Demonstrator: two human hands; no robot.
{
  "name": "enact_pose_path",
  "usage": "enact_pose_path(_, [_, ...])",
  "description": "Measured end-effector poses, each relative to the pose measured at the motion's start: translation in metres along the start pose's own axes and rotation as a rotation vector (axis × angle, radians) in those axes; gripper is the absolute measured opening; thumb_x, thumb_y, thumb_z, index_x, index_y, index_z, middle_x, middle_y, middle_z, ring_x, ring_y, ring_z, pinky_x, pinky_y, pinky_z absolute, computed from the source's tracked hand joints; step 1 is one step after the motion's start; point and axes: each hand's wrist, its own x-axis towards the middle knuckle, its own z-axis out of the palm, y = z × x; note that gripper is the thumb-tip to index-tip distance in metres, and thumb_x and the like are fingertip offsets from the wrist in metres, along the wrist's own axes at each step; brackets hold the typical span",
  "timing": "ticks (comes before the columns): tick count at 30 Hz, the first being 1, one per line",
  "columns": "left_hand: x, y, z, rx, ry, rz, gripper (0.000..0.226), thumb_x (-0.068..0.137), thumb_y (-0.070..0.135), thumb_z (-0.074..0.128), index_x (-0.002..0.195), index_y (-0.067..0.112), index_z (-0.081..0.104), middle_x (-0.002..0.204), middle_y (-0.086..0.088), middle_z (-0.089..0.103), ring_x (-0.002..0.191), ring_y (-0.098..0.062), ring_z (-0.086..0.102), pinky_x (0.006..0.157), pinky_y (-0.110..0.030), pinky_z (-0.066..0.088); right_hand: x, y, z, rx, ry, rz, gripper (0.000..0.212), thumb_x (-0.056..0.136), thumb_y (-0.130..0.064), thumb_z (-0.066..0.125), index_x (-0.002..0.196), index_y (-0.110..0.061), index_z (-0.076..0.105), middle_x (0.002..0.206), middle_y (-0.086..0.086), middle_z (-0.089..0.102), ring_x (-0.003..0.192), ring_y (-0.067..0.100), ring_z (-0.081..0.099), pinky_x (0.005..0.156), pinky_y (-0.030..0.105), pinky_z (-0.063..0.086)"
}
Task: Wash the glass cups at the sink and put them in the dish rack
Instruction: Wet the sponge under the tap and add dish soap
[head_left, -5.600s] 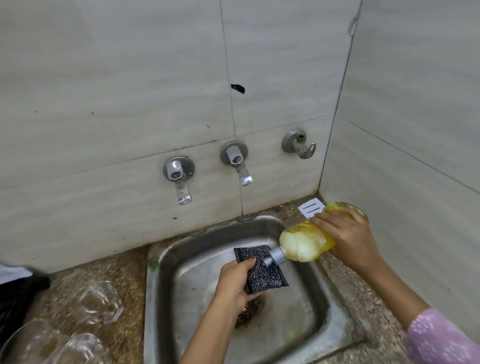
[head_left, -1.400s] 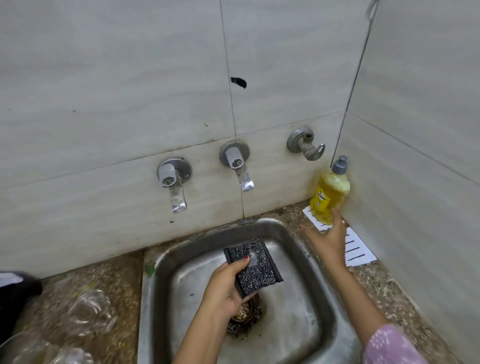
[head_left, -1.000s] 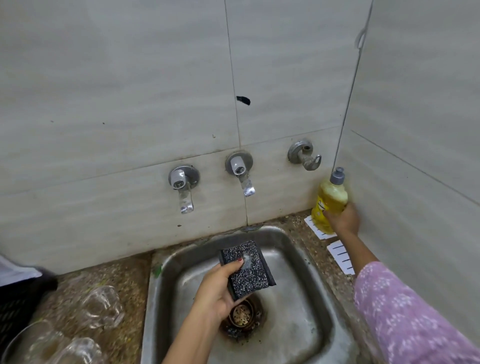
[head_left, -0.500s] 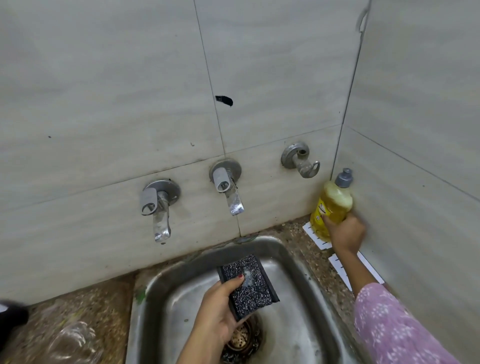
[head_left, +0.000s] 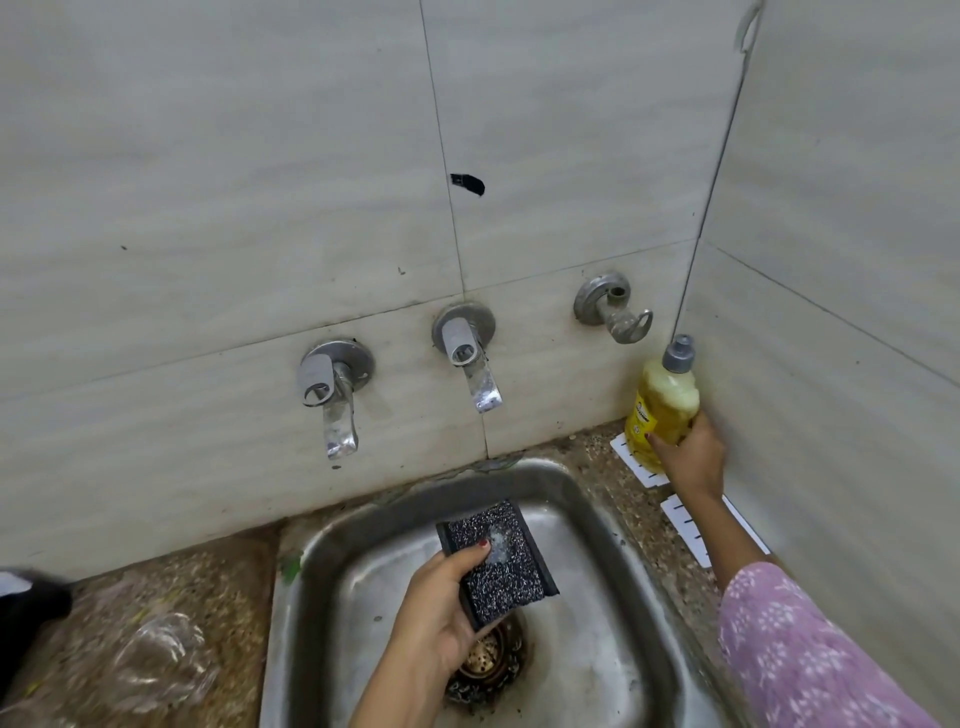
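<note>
My left hand (head_left: 441, 618) holds a black speckled scrub sponge (head_left: 496, 564) with a dab of soap on it, over the steel sink (head_left: 613, 525) above the drain (head_left: 483, 660). My right hand (head_left: 688, 452) grips the lower part of a yellow dish soap bottle (head_left: 662, 400) with a grey cap, standing upright in the back right corner against the wall. A clear glass cup (head_left: 156, 660) lies blurred on the speckled counter left of the sink. The dish rack's dark edge (head_left: 26, 613) shows at the far left.
Two metal taps, the left tap (head_left: 332, 395) and the middle tap (head_left: 472, 358), stick out of the tiled wall above the sink, with a valve (head_left: 615, 306) to their right. White paper strips (head_left: 691, 525) lie on the counter under my right arm. No water runs.
My right hand tipped the bottle onto the sponge, then stood it upright in the right corner and keeps hold of it. The left hand has held the sponge over the sink throughout.
</note>
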Motion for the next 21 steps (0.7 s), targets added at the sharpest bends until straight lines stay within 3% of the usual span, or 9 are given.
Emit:
enact_pose_path(7, [0.002, 0.002, -0.003, -0.023, -0.016, 0.027, 0.009, 0.088, -0.001, 0.053, 0.092, 0.005, 0.058, 0.065, -0.013, 0.070, 0.069, -0.027, 0.063, 0.060, -0.036, 0.054, -0.031, -0.026, -0.022, 0.193, 0.039, 0.108, 0.051, 0.073, -0.016, 0.075, 0.114, 0.006, 0.053, 0.118, 0.025, 0.056, 0.102, 0.044, 0.056, 0.085, 0.045, 0.045])
enact_pose_path(9, [0.002, 0.001, -0.005, -0.033, -0.023, 0.031, 0.009, 0.089, 0.000, 0.052, 0.091, 0.006, 0.058, 0.064, -0.011, 0.071, 0.068, -0.026, 0.063, 0.061, -0.035, 0.054, -0.074, -0.041, -0.031, 0.294, 0.030, 0.201, 0.046, 0.076, -0.020, 0.073, 0.116, -0.004, 0.056, 0.111, 0.015, 0.060, 0.098, 0.036, 0.059, 0.083, 0.040, 0.046])
enact_pose_path(12, [-0.001, -0.004, -0.011, -0.041, -0.033, 0.019, 0.010, 0.089, 0.000, 0.052, 0.091, 0.007, 0.059, 0.065, -0.011, 0.071, 0.069, -0.025, 0.063, 0.058, -0.033, 0.055, -0.155, -0.059, -0.031, 0.596, -0.394, 0.324, 0.026, 0.081, -0.009, 0.068, 0.107, -0.010, 0.063, 0.097, 0.003, 0.067, 0.088, 0.021, 0.063, 0.079, 0.031, 0.051])
enact_pose_path(15, [-0.010, -0.014, -0.021, 0.005, -0.056, 0.005, 0.010, 0.088, 0.002, 0.054, 0.096, 0.006, 0.059, 0.070, -0.014, 0.071, 0.072, -0.028, 0.064, 0.054, -0.033, 0.054, -0.212, -0.074, -0.033, 0.916, -0.797, 0.548, 0.027, 0.073, -0.017, 0.064, 0.097, -0.005, 0.067, 0.093, 0.014, 0.071, 0.082, 0.025, 0.066, 0.072, 0.040, 0.056])
enact_pose_path(18, [-0.025, -0.025, -0.032, 0.077, -0.048, 0.077, 0.014, 0.085, -0.003, 0.058, 0.097, -0.001, 0.061, 0.077, -0.019, 0.069, 0.072, -0.030, 0.065, 0.057, -0.035, 0.055, -0.233, -0.085, -0.040, 0.896, -0.953, 0.543, 0.033, 0.072, -0.017, 0.065, 0.101, -0.003, 0.064, 0.095, 0.017, 0.071, 0.085, 0.029, 0.068, 0.060, 0.039, 0.057])
enact_pose_path(21, [-0.040, -0.036, -0.044, 0.124, 0.028, 0.199, 0.013, 0.079, -0.009, 0.063, 0.090, -0.002, 0.063, 0.078, -0.021, 0.069, 0.067, -0.029, 0.066, 0.063, -0.037, 0.056, -0.248, -0.094, -0.046, 0.730, -0.973, 0.466, 0.035, 0.077, -0.012, 0.069, 0.109, -0.005, 0.058, 0.098, 0.016, 0.071, 0.084, 0.030, 0.070, 0.056, 0.039, 0.057])
